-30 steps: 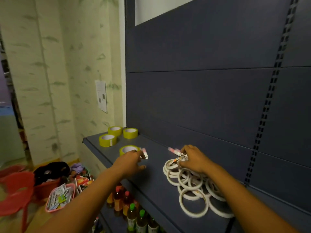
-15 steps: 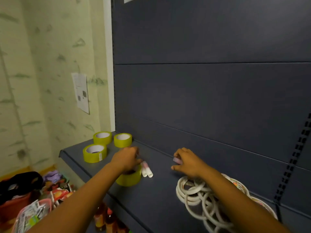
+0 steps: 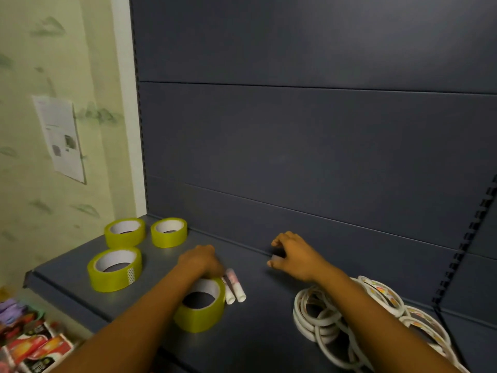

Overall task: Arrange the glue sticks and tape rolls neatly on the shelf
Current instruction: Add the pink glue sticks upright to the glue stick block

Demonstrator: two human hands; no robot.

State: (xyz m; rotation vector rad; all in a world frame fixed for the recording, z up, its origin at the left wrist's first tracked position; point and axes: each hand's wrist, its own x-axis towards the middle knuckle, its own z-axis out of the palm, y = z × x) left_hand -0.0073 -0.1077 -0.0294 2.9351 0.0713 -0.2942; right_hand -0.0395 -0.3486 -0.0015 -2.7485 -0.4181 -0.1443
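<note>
Two glue sticks (image 3: 234, 288) are being held by the left hand (image 3: 200, 261) beside a yellow tape roll (image 3: 200, 305), the right hand (image 3: 291, 255) loosely curled and empty; next, they should be laid straight on the shelf (image 3: 266, 332).

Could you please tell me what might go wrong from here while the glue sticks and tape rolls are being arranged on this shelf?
1. The two glue sticks lie on their sides beside the nearest yellow tape roll; a nudge from the left hand could roll them away.
2. That roll sits toward the shelf front and could be knocked off.
3. The right forearm crosses the loose pile of thin white tape rolls and could drag it.
</note>
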